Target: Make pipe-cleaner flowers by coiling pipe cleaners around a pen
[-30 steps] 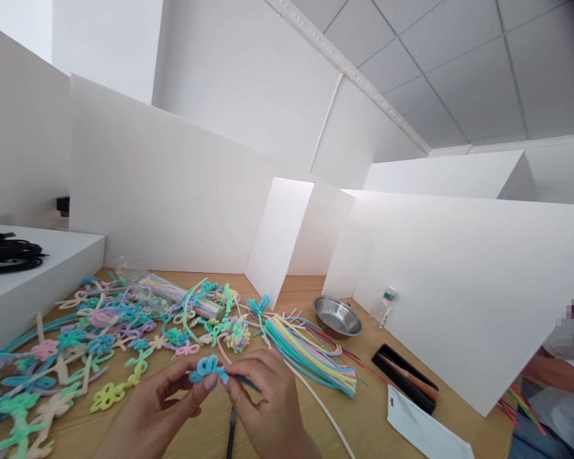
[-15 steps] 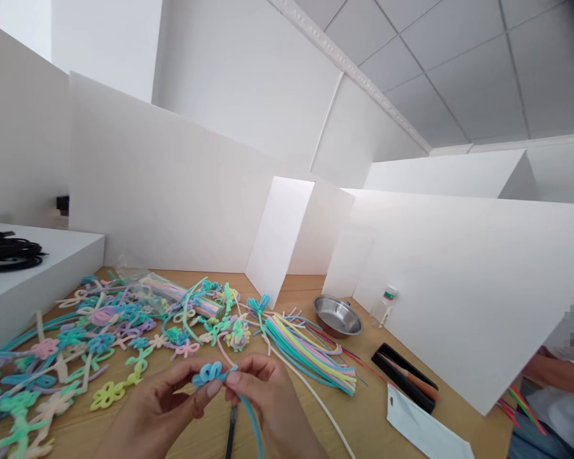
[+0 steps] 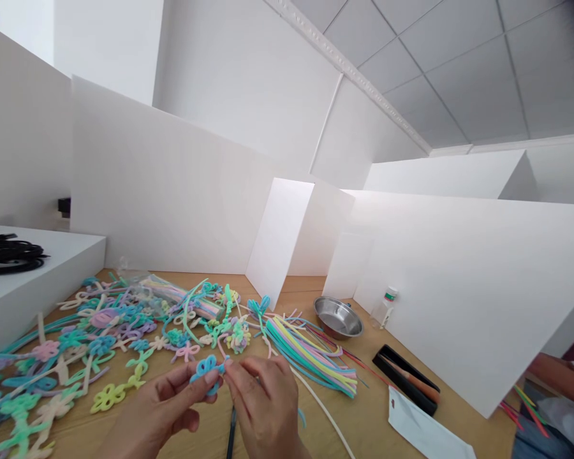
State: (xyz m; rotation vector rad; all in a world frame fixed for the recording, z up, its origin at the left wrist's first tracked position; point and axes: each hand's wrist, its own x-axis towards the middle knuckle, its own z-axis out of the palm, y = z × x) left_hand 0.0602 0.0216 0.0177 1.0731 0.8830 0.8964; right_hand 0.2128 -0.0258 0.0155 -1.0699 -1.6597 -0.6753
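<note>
A looped blue pipe cleaner flower (image 3: 205, 370) is pinched between the thumb and fingers of my left hand (image 3: 172, 401). Close beside it, my right hand (image 3: 265, 389) is closed on the same blue pipe cleaner, where a short piece shows at the fingertips. Its loose tail shows in part below the right hand. Under my hands a dark pen-like stick (image 3: 231, 433) lies on the table. To the right of my hands is a bundle of straight pastel pipe cleaners (image 3: 310, 357).
Many finished pipe cleaner shapes (image 3: 100, 344) cover the table's left side. A metal bowl (image 3: 338, 317), a small bottle (image 3: 385, 307), a black case (image 3: 405, 380) and a white packet (image 3: 428, 424) stand or lie at right. White partitions (image 3: 172, 191) enclose the table. Another person's arm (image 3: 562, 379) shows far right.
My right hand has turned over, its back now facing me, and its fingers have shifted on the pipe cleaner. The long tail that hung below is now mostly hidden.
</note>
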